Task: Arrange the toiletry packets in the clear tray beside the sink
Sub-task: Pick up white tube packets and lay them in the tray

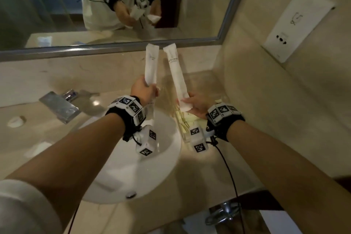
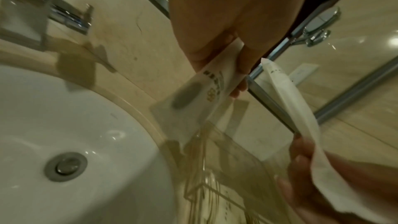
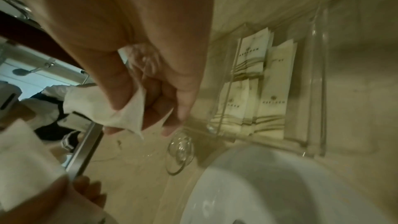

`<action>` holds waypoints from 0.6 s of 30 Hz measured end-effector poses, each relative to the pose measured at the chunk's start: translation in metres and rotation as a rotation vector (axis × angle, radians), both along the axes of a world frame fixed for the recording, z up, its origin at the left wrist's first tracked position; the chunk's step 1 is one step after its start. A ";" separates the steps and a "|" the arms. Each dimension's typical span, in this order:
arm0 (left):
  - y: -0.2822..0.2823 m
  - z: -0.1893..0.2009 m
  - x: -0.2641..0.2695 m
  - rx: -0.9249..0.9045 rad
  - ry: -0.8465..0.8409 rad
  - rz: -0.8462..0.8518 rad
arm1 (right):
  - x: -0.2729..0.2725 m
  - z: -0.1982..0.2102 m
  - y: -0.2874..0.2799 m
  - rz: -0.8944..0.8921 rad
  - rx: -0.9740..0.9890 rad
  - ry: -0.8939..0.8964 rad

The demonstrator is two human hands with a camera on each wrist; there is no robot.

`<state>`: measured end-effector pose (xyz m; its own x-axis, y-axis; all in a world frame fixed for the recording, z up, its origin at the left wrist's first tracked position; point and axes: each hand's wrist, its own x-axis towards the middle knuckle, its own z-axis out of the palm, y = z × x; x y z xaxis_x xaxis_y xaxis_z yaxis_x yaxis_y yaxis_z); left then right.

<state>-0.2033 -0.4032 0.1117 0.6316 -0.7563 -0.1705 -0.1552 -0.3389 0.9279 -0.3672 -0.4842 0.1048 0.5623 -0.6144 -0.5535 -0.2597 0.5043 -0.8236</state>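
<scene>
Both hands are raised over the counter, each gripping one long white toiletry packet by its lower end. My left hand (image 1: 151,89) holds its packet (image 1: 152,62) upright; the left wrist view shows printing on that packet (image 2: 200,94). The right hand (image 1: 187,101) pinches the second packet (image 1: 175,74), which leans left; its crumpled end (image 3: 129,117) shows between the fingers. Below the hands, the clear tray (image 1: 214,83) sits right of the sink. Several cream packets (image 3: 258,91) lie side by side inside the tray (image 3: 318,74).
The white sink basin (image 1: 133,167) and chrome faucet (image 1: 60,104) lie to the left of the tray. A mirror runs along the back wall. A clear round glass item (image 3: 180,152) lies between sink and tray. A white wall plate (image 1: 298,24) is at right.
</scene>
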 end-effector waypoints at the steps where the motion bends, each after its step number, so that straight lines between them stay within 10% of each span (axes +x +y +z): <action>1: -0.004 -0.003 -0.004 -0.012 0.021 -0.006 | -0.005 -0.002 -0.002 0.013 0.000 0.019; 18: -0.040 -0.031 -0.037 0.057 0.088 -0.245 | -0.025 -0.043 -0.012 0.390 -0.303 0.303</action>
<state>-0.2401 -0.4434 0.0807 0.4117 -0.8724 -0.2635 -0.1583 -0.3532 0.9221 -0.3927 -0.4967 0.0623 0.6224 -0.5500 -0.5569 -0.6259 0.0775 -0.7761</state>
